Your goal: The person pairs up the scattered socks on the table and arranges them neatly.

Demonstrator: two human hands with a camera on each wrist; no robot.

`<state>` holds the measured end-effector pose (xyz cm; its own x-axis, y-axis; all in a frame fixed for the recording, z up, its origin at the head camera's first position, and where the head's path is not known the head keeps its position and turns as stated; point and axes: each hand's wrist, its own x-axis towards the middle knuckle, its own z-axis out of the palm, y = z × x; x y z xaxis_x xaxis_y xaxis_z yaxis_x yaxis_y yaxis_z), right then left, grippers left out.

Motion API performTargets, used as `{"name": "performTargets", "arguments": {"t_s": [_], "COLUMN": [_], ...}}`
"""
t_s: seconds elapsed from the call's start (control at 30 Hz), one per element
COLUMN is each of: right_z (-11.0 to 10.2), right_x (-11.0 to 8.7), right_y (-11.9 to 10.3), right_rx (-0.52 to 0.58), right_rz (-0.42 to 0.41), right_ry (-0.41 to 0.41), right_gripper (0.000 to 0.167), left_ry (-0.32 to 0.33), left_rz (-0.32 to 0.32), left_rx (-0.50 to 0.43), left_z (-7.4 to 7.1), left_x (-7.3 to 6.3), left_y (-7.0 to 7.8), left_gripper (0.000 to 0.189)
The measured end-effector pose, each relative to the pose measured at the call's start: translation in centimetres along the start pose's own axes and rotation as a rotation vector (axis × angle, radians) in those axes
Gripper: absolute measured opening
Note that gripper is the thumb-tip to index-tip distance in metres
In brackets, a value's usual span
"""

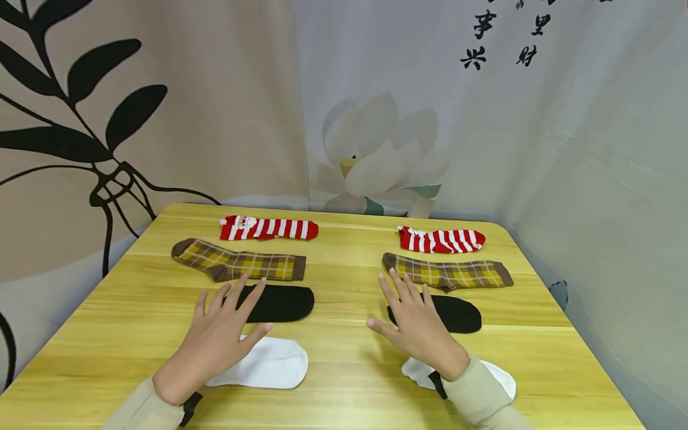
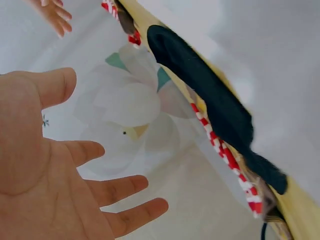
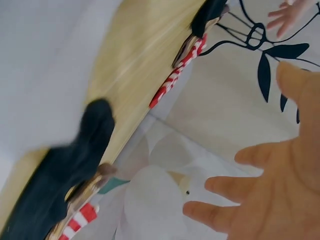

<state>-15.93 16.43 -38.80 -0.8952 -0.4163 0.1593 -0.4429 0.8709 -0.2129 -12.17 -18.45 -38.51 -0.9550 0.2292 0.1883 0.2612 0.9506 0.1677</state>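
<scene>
With fingers spread, my left hand is over the left black sock and the left white sock, holding nothing. My right hand, its fingers also spread and holding nothing, partly covers the right black sock; under its sleeve lies the right white sock. Farther back are two brown-and-yellow plaid socks, one on the left and one on the right. Behind them lie two red-and-white striped socks, left and right. Both wrist views show the palms away from the socks.
All the socks lie flat on a light wooden table in two columns, with bare wood between them. A printed curtain with leaves, a lotus flower and writing hangs right behind the table and along its right side.
</scene>
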Motion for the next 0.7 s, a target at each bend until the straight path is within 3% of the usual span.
{"name": "performTargets", "arguments": {"t_s": [0.23, 0.37, 0.7], "right_z": [-0.1, 0.0, 1.7], "right_x": [-0.1, 0.4, 1.1], "right_y": [-2.2, -3.8, -7.3], "right_rx": [0.095, 0.148, 0.151], "right_rz": [-0.073, -0.082, -0.189], "right_ry": [0.020, -0.025, -0.224], "right_gripper": [0.076, 0.070, 0.061], "left_ry": [0.001, -0.034, -0.339], "left_rz": [-0.031, -0.063, -0.250], "left_rx": [0.010, -0.038, -0.160], "left_z": [-0.6, -0.8, 0.1], "left_x": [-1.2, -1.8, -3.0], "left_y": [-1.6, -3.2, -6.1], "left_gripper": [0.070, 0.066, 0.073]}}
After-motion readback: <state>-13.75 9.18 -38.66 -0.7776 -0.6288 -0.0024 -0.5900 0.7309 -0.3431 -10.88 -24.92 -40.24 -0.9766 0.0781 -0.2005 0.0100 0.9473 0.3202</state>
